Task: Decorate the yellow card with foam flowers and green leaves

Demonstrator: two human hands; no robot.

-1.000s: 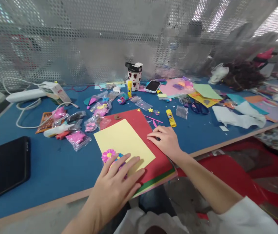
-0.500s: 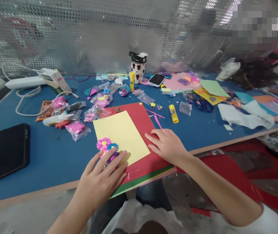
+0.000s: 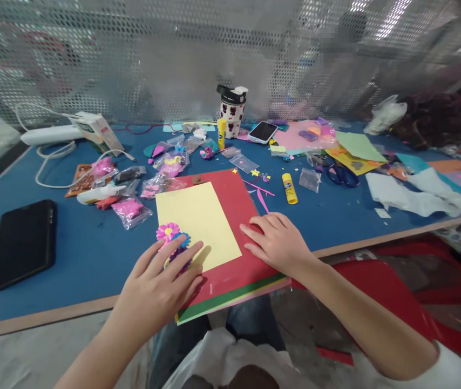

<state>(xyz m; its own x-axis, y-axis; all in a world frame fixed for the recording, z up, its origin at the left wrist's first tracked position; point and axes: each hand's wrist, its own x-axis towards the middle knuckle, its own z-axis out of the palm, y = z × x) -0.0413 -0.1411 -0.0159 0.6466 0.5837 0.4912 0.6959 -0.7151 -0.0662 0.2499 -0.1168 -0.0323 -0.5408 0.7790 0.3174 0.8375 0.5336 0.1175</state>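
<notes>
A pale yellow sheet [image 3: 198,216] lies on a red sheet [image 3: 234,200], which tops a stack with green and pink edges at the table's front. My left hand [image 3: 157,281] rests with fingers spread over pink, blue and purple flowers [image 3: 168,231] at the yellow sheet's lower left corner; it partly hides them. Flat on the right side of the red sheet is my right hand [image 3: 277,243], its fingers apart and holding nothing. Just beyond it lie thin pink strips [image 3: 262,200] and a yellow glue stick [image 3: 289,189].
A black tablet [image 3: 22,243] lies at the left, near small bags [image 3: 131,210] and a white cable. Behind stand a patterned cup [image 3: 231,113] and another glue stick [image 3: 222,134], beside a phone [image 3: 262,132]. Scissors [image 3: 341,174], coloured papers and white tissue [image 3: 412,194] lie right.
My left hand has shifted a little to the left, and the yellow sheet with the flowers has moved left on the red sheet. My right hand has stayed in place.
</notes>
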